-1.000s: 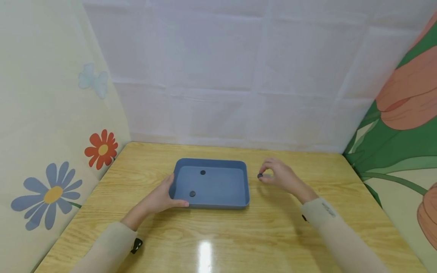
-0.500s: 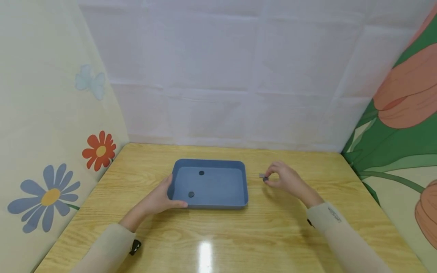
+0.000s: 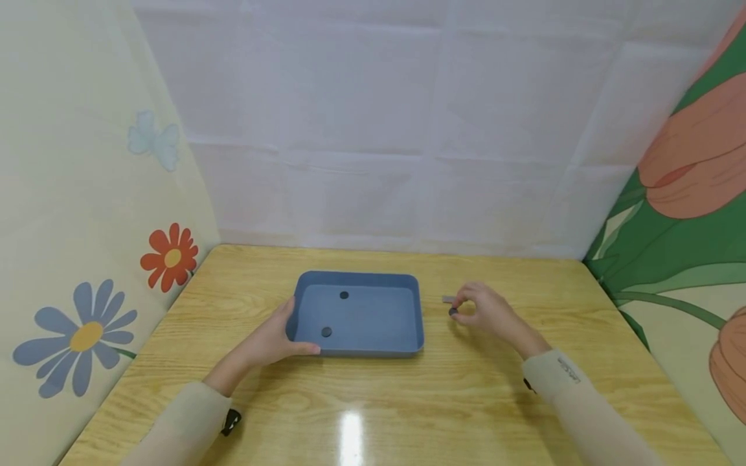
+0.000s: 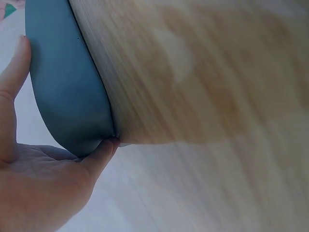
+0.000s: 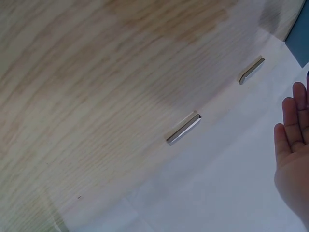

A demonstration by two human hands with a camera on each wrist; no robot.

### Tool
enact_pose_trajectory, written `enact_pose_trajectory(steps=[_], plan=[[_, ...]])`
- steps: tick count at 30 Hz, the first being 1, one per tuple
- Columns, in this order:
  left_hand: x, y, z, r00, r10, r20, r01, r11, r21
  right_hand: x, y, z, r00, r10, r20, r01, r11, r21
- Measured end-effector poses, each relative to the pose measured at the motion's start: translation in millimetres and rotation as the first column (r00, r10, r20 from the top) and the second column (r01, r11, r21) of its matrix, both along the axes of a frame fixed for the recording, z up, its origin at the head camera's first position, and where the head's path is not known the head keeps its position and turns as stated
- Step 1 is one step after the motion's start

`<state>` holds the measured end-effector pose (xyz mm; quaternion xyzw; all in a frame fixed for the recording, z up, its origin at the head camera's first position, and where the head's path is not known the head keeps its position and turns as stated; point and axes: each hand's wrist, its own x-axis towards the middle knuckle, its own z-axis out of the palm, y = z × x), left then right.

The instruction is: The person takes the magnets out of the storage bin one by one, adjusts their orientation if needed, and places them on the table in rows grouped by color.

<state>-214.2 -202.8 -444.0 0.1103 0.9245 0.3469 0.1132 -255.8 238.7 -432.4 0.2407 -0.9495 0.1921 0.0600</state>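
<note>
A shallow blue rectangular tray (image 3: pixel 373 353) stands on the table. My left hand (image 3: pixel 265 336) holds its near left corner, thumb along the front rim and fingers at the left side; the left wrist view shows the hand (image 4: pixel 53 179) round the tray wall (image 4: pixel 67 82). Inside lie two small dark round discs, the rear disc (image 3: pixel 344 295) and the front disc (image 3: pixel 326 332). Right of the tray, my right hand (image 3: pixel 486 314) pinches another small dark disc (image 3: pixel 452 311) between thumb and fingertips. Just behind those fingertips lies a small flat grey piece (image 3: pixel 448 299).
Two short silver metal bars, a nearer bar (image 5: pixel 184 129) and a farther bar (image 5: pixel 252 70), lie on the table in the right wrist view. A white cloth (image 3: pixel 350 129) hangs behind the wooden table (image 3: pixel 408 408). Flower-patterned panels flank both sides.
My right hand has drawn slightly right and towards me with the pinched disc, and the small grey piece has come into sight behind its fingertips. My left hand stays on the tray.
</note>
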Motion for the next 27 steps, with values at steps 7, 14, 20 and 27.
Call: enact_pose_trajectory(steps=[7, 14, 20, 27], plan=[[-0.8, -0.3, -1.4, 1.000, 0.007, 0.011, -0.007, 1.000, 0.001, 2.9, -2.1, -3.6, 0.999, -0.013, 0.042, 0.014, 1.000, -0.004], [-1.2, -0.1, -2.8, 1.000, 0.008, 0.017, -0.008, 1.000, 0.010, 2.3, -1.7, -7.6, 1.000, -0.005, 0.019, 0.005, 1.000, 0.017], [-1.6, 0.3, -1.9, 1.000, 0.008, 0.016, -0.008, 1.000, -0.001, 2.5, -1.6, -11.0, 0.999, -0.025, 0.038, 0.024, 0.999, 0.032], [-0.6, -0.1, -1.2, 1.000, 0.009, 0.019, -0.009, 1.000, -0.001, 1.3, -1.4, -16.1, 0.998, -0.017, 0.064, 0.014, 0.999, 0.042]])
